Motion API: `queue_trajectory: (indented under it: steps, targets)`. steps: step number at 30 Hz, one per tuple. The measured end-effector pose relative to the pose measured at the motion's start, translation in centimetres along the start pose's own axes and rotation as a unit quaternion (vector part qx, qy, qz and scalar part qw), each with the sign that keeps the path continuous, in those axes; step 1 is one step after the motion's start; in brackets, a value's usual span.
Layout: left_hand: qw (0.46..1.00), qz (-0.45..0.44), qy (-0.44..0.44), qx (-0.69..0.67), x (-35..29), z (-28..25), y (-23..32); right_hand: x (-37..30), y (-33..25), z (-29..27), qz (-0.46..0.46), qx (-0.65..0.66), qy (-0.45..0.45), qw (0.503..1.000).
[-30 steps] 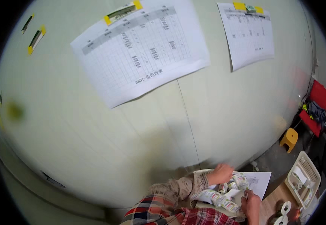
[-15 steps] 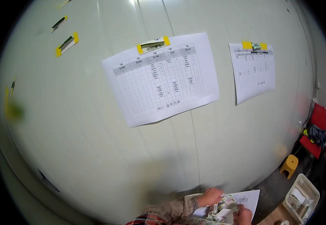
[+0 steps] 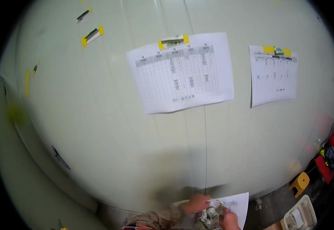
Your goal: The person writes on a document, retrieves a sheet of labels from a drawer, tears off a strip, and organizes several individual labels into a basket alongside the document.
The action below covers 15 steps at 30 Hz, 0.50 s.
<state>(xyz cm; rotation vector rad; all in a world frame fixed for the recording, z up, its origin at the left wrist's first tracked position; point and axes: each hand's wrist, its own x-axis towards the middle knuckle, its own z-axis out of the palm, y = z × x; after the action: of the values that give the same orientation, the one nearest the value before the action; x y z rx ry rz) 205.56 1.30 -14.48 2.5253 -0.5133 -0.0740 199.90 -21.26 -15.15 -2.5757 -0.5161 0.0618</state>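
At the lower edge, my left hand [image 3: 197,203] is curled at the far left side of a loose heap of printed label strips [image 3: 212,214], pale with green and pink print. My right hand [image 3: 229,220] is on the heap's right side, fingers bent against the strips. Both hands appear closed on parts of the heap, though their fingertips are partly hidden. A white printed sheet [image 3: 241,203] lies under and beyond the strips.
A pale wall carries a large printed chart [image 3: 182,90] and a smaller sheet [image 3: 273,82], both taped up. At the right are a yellow stool [image 3: 300,183], a red chair [image 3: 323,168] with dark clothing, and a white plastic basket [image 3: 309,209] holding white rolls.
My view has shifted, so the wall sheets appear farther right. A blank white slip seen earlier among the strips no longer shows. My hands remain on either side of the heap.
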Motion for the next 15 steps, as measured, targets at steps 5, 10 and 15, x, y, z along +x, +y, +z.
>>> queue_trajectory:
  steps: [5, 10, 15]
  targets:
    - [0.988, -0.152, 0.002, 0.010, -5.9, 0.1, 1.2, 0.0, -2.1, -3.6, -0.029, 0.083, -0.070, 0.994]
    - [0.969, -0.230, 0.081, 0.028, -11.8, 3.7, 5.8, -3.1, -2.2, -6.8, -0.065, 0.038, -0.197, 0.977]
    - [0.943, -0.320, 0.090, 0.020, -13.8, 1.8, 7.8, -1.4, -2.8, -8.6, -0.110, 0.106, -0.199, 0.968]
